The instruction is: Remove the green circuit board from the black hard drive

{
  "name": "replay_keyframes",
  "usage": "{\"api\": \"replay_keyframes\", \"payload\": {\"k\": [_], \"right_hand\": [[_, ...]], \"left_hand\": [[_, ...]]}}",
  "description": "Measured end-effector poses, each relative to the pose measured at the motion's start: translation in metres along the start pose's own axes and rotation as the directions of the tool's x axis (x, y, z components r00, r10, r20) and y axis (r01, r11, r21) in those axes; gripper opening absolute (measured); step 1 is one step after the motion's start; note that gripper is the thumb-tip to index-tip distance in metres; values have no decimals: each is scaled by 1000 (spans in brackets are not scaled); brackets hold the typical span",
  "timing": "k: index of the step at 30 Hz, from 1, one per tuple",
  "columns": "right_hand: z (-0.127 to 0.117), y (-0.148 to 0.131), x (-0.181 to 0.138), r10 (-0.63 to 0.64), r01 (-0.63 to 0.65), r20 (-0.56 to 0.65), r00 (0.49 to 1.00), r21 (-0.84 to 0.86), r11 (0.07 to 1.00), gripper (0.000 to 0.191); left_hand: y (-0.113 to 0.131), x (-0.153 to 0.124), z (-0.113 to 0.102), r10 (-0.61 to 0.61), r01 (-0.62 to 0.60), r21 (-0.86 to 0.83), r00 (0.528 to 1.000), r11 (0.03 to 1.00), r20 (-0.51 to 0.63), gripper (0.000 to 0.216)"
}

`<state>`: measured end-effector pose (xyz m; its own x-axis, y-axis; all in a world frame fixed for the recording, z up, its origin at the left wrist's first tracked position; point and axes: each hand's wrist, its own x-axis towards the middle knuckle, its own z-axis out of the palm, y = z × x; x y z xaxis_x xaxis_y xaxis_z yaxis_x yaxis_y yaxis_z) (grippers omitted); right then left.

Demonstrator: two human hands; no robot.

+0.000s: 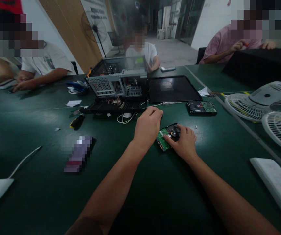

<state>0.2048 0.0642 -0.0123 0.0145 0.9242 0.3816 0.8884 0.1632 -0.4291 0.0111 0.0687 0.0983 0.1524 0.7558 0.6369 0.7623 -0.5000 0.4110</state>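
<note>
A hard drive (162, 141) lies on the green table with its green circuit board facing up. My right hand (186, 142) grips it, the thumb over the board and the fingers along the far right edge. Just beyond the drive's left side is my left hand (148, 127), its fingers curled together in a pinch. Whatever those fingertips may hold is hidden. Behind the hands lies a thin screwdriver (172, 103). A second hard drive (201, 107) rests farther right, and tiny loose pieces (195, 126) lie near my right hand.
An opened computer case (117, 86) stands at the back, with a black side panel (173, 88) beside it. Left are a yellow-black screwdriver (76, 121) and a blurred-out phone (79, 155). White fan parts (247, 106) and a white box (275, 186) sit right. Several people sit around the table.
</note>
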Motion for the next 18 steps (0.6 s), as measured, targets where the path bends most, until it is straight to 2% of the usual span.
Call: {"api": "replay_keyframes", "payload": {"k": [4, 11, 18], "right_hand": [[0, 0, 0, -4, 4, 1, 1000, 12, 1000, 79], [1, 1, 0, 1, -1, 6, 1000, 6, 1000, 79], [0, 0, 0, -7, 7, 1, 1000, 6, 1000, 78]], "left_hand": [[1, 0, 1, -4, 4, 0, 1000, 1000, -28, 6], [0, -2, 4, -51, 47, -50, 995, 998, -82, 19], [0, 0, 4, -88, 82, -94, 994, 992, -60, 10]]}}
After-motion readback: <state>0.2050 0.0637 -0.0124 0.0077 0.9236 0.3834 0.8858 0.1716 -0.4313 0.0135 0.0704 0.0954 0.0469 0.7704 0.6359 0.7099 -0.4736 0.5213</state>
